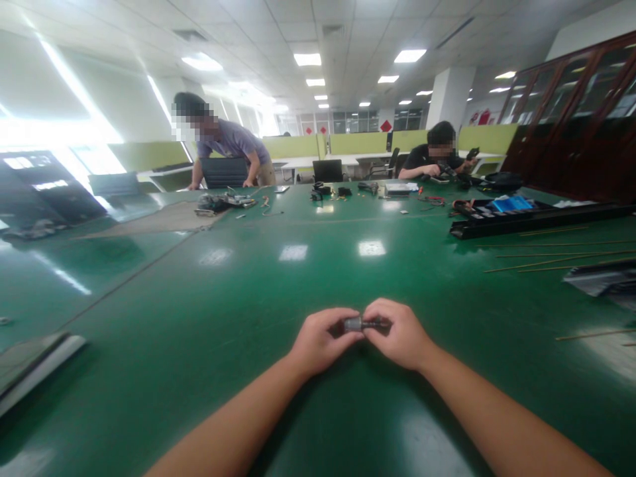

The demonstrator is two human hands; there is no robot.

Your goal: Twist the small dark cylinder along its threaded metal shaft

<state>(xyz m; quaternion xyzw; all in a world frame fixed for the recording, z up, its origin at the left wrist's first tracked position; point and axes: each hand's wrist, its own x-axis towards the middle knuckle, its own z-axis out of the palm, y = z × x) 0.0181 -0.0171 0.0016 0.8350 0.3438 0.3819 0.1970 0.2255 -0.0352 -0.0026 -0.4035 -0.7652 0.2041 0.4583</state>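
Note:
My left hand (317,339) pinches a small grey metal cylinder (353,324) between thumb and fingers, just above the green tabletop (278,291). A thin dark shaft (368,324) runs from the cylinder's right end. Closed around that shaft is my right hand (401,336), its thumb and index finger gripping it. The two hands nearly meet, and the piece lies roughly level between them. Its right end is partly hidden by my right fingers. Whether cylinder and shaft are one piece or two, I cannot tell.
A black tray (521,215) with a blue packet stands at right, near thin brass-coloured rods (546,255). Small parts and cables (328,192) lie along the far side. A flat panel (34,371) sits at left. Two people (233,142) are across the table.

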